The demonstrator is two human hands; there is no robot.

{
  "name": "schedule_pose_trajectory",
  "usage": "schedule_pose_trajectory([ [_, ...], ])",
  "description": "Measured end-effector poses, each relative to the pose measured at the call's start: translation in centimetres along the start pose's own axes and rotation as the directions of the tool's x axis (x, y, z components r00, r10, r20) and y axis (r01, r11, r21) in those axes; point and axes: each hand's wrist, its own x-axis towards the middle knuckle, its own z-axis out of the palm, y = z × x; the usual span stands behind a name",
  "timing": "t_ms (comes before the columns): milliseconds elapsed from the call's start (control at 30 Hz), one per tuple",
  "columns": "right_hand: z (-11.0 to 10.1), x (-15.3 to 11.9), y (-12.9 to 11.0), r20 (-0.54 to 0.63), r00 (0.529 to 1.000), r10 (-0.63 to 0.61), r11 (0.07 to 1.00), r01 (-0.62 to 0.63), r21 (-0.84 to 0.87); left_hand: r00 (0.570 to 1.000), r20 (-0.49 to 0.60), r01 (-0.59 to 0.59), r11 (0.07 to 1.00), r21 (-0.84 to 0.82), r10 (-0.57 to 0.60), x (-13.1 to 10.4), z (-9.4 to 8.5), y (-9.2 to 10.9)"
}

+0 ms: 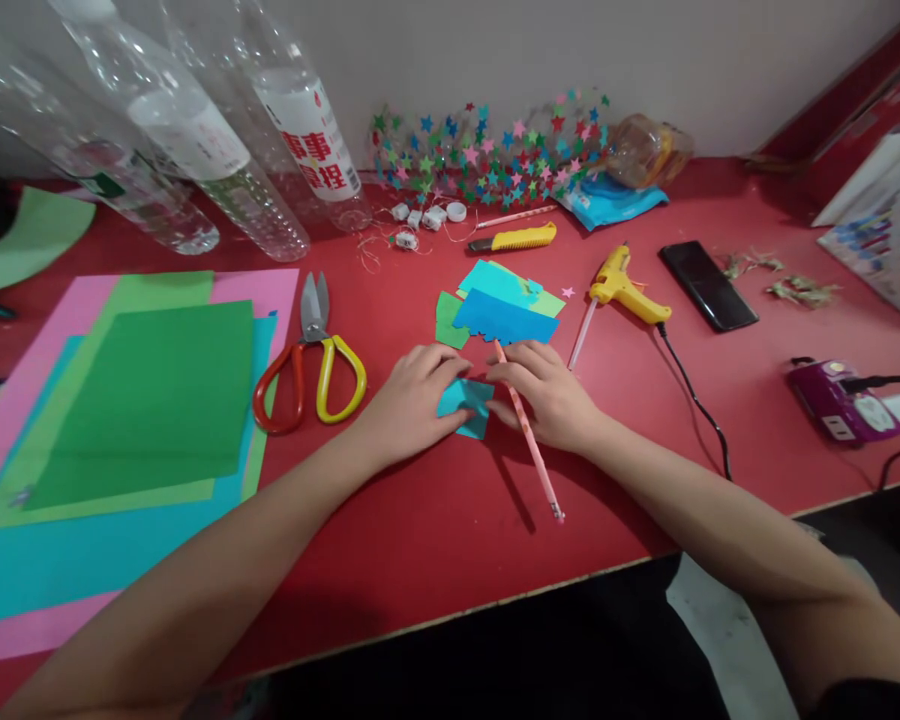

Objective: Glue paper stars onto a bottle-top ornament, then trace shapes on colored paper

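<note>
A small piece of light blue paper [474,422], creased across its middle, lies on the red tabletop between both hands. My left hand [405,408] pinches its left part, thumb on top and fingers at the far edge. Tucked between the fingers of my right hand [559,402] is a pink pencil [536,462], slanting so that its eraser end points toward me. The right thumb and fingertips are at the paper's right edge; whether they grip it I cannot tell. Just beyond the hands lie cut scraps of blue paper [506,315] and green paper [450,322].
Scissors [314,335] and stacked coloured sheets [165,400] lie left. Behind are plastic bottles [217,170], a yellow utility knife [523,238] and a star-covered clear bottle [487,150]. A glue gun [626,287], phone [709,285] and purple power socket [844,402] are right.
</note>
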Motion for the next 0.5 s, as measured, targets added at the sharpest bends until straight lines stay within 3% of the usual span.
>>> schedule_pose_trajectory([
  [100,-0.1,-0.1,0.5,-0.028,0.999,0.030,0.999,-0.029,0.030,0.983,0.040,0.182,0.983,-0.027,-0.180,0.0,-0.4,0.5],
  [200,-0.1,0.0,0.7,-0.044,0.999,0.016,0.999,-0.014,0.051,0.957,0.060,0.289,0.939,-0.186,-0.283,0.1,-0.7,0.7],
  [367,-0.1,0.1,0.5,-0.071,0.997,-0.020,0.995,0.027,0.098,0.933,0.074,0.343,0.814,-0.468,-0.351,0.7,-1.2,0.2],
  [500,-0.1,0.0,0.7,-0.089,0.996,-0.015,0.992,0.026,0.122,0.928,0.060,0.342,0.779,-0.525,-0.367,1.3,-3.2,-1.3],
])
